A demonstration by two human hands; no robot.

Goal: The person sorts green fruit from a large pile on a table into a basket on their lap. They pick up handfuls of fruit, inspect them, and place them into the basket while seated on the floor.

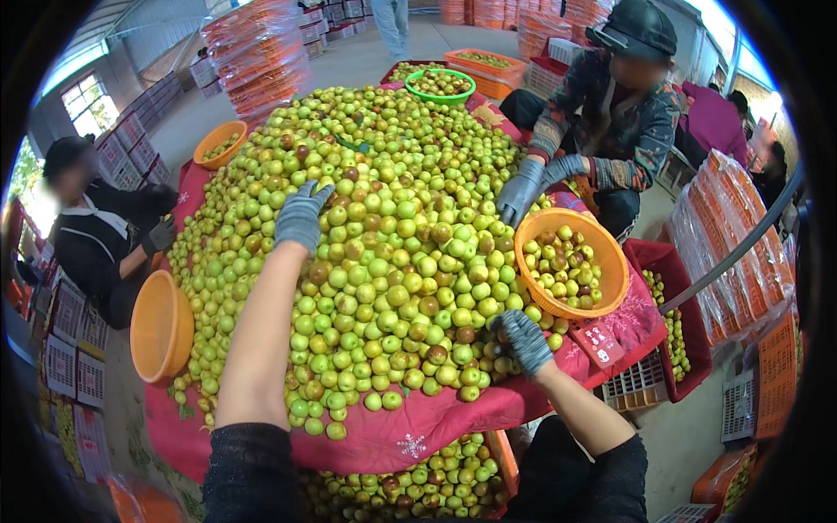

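Observation:
A large heap of green and brown-flecked jujubes (386, 261) covers a red cloth (418, 438) with snowflake prints. My left hand (302, 216), in a grey knit glove, rests on the upper left of the heap with thumb and fingers spread; no fruit shows in it. My right hand (522, 337), in a grey striped glove, lies at the heap's lower right edge, fingers curled, a dark fruit partly visible by the fingertips; whether it is gripped is unclear. Just above it stands an orange plastic basket (611, 261) partly filled with brownish jujubes.
A co-worker's gloved hands (523, 186) reach into the heap at right; another co-worker (98, 229) sits left. An orange basin (160, 327) leans at the left edge. A green basket (444, 98) stands behind. A fruit-filled crate (500, 457) sits below the cloth, a red crate (696, 340) at right.

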